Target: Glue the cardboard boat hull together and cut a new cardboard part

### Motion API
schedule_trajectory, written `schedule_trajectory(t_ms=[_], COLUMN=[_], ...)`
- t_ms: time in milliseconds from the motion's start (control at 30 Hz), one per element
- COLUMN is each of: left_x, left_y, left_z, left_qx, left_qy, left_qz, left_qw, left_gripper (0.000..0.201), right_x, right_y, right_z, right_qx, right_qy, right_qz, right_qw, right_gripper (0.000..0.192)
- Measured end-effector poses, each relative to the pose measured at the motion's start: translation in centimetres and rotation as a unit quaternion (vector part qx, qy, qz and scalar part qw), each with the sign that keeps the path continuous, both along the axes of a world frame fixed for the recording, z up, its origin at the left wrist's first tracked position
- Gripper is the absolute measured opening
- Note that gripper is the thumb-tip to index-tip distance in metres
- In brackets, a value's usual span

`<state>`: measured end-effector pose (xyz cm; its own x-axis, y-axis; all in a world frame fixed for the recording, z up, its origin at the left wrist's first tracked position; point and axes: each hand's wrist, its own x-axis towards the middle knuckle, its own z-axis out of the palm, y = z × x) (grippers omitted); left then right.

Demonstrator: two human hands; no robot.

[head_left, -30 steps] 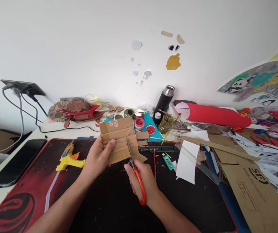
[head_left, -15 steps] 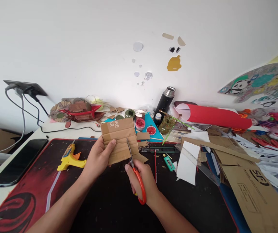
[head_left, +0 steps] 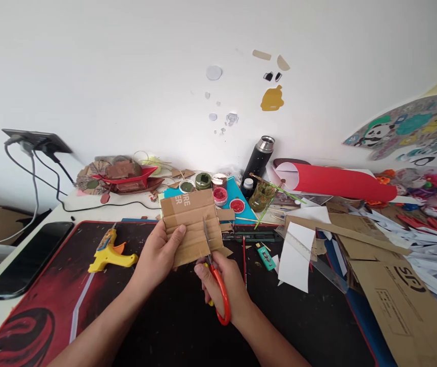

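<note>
My left hand [head_left: 160,255] grips the left edge of a brown corrugated cardboard piece [head_left: 191,221] with white letters, thumb on its face, holding it above the black and red desk mat [head_left: 43,311]. My right hand [head_left: 224,283] holds red-handled scissors [head_left: 215,278]. Their blades point up and away, set into the cardboard's lower edge right of the middle. A small cardboard flap hangs at the lower right corner beside the blades.
A yellow glue gun [head_left: 109,250] lies left of my hands, a black phone [head_left: 23,257] further left. Paint pots [head_left: 218,193], a black flask [head_left: 258,158], a red paper roll [head_left: 336,182], a ruler [head_left: 310,257], white paper and cardboard sheets [head_left: 394,285] crowd the back and right.
The scissor blades have advanced a little further into the cardboard. Both hands and the cardboard shifted slightly toward me and right.
</note>
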<state>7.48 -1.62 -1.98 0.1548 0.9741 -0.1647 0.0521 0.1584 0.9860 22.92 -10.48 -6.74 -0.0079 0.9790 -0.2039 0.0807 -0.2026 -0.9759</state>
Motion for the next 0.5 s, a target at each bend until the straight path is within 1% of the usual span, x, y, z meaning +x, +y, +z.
schedule_trajectory(t_ms=[167,367,500], left_x=[0.47,0.16,0.09], left_y=[-0.1,0.02,0.18], left_z=[0.12,-0.37,-0.55], left_qx=[0.008,-0.008,-0.026], left_qy=[-0.019,-0.002,-0.011], left_qz=[0.014,0.009,-0.001], left_qw=[1.0,1.0,1.0], left_gripper=[0.065,0.06,0.061], right_x=[0.12,0.04,-0.18], right_y=[-0.06,-0.01,0.24], right_z=[0.3,0.09,-0.37], right_qx=[0.0,0.002,0.01], right_qy=[-0.01,-0.064,-0.087], right_qz=[-0.002,-0.021,-0.041], right_qw=[1.0,0.998,0.995], right_gripper=[0.046,0.042,0.04])
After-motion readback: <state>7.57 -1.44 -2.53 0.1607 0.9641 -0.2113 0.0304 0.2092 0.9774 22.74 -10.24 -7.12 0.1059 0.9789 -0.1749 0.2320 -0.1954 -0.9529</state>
